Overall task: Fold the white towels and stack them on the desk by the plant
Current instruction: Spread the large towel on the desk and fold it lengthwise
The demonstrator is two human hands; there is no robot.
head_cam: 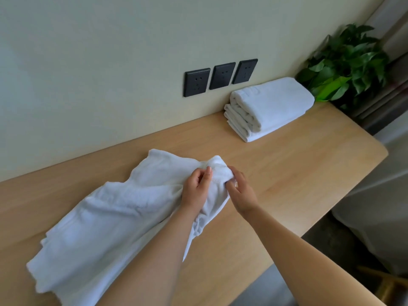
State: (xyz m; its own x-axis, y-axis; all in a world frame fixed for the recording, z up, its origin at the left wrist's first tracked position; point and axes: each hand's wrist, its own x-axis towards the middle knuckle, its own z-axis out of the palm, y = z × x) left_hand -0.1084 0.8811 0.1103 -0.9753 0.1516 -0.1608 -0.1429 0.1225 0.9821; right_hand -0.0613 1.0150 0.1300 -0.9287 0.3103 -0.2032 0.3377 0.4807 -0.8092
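A loose towel [106, 217] lies rumpled across the lower left of the frame on the desk [287, 177], and both hands meet at its far end near the middle of the picture. The left hand [196, 186] has its fingers curled round a bunched edge of the cloth. The right hand [242, 192] pinches the same gathered end from the other side, the two hands almost touching. In the upper right, against the wall [88, 51] and just beside the plant [346, 62], sits a stack of folded towels [273, 107], neat and well apart from the work in hand. Three sockets [220, 76] are set in the wall to the left of it. I'd judge the person is hunting for the corners to start a fold (the end is all bunched, so no corner shows clearly). To do it well, each hand should work outward along the hem until it holds one corner, then pull the edge taut and lay the cloth flat, smoothing the ridges in the middle before bringing edge to edge. A fold made over those wrinkles would likely come out lumpy and sit badly on the pile.
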